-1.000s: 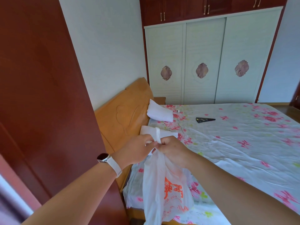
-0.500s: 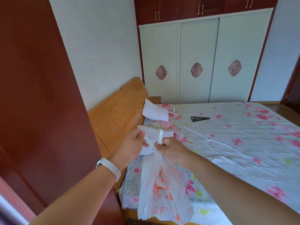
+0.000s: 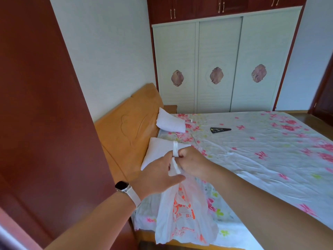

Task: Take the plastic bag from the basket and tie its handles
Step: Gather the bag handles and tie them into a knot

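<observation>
A thin white plastic bag [image 3: 183,219] with orange print hangs in front of me above the near corner of the bed. My right hand [image 3: 192,161] is closed around the bag's twisted handles [image 3: 175,150], one loop sticking up above the fist. My left hand [image 3: 158,175], with a watch on the wrist, touches the handle strand just below, thumb and forefinger pinched at it and the other fingers spread across the bag's neck. No basket is in view.
A bed with a floral sheet [image 3: 261,150] fills the right side. Two white pillows [image 3: 170,121] lie by the orange headboard [image 3: 129,127]. A dark folded fan [image 3: 220,130] rests on the sheet. A red-brown door [image 3: 41,123] stands at left, white wardrobe doors [image 3: 216,69] behind.
My left hand dropped from level with the right fist to below it and spread its fingers across the bag's neck. A handle loop stands higher above my right fist.
</observation>
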{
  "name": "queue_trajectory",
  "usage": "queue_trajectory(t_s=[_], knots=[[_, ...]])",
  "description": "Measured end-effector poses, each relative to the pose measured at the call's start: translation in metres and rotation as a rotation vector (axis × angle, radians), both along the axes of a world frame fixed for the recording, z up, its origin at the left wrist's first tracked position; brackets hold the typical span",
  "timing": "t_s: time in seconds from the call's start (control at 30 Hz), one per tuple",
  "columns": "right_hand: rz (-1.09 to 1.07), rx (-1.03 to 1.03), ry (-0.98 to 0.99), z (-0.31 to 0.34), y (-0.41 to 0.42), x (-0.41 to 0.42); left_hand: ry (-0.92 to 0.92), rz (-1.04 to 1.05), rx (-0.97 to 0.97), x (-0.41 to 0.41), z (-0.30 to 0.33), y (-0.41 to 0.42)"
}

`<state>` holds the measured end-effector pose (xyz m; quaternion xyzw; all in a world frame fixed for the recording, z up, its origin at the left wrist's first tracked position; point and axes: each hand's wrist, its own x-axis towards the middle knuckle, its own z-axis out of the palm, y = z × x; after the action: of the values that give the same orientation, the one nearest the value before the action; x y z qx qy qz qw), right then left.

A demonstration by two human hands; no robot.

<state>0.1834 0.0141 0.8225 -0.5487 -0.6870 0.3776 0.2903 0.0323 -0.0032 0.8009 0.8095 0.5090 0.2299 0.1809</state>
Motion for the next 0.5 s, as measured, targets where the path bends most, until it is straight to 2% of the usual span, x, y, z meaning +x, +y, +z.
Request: queue_trajectory(t_s=[0.17, 0.4, 0.5], knots=[[-0.041, 0.001, 0.026, -0.002, 0.007, -0.006, -0.168, 0.054, -0.058, 0.003, -0.005, -0.001], [-0.214, -0.134, 0.156, 0.002, 0.023, -0.007, -0.253, 0.128, 0.081, 0.016, -0.005, -0.003], [-0.212, -0.111, 0.143, 0.004, 0.024, -0.008, -0.299, 0.164, 0.086, 0.015, -0.006, -0.003]])
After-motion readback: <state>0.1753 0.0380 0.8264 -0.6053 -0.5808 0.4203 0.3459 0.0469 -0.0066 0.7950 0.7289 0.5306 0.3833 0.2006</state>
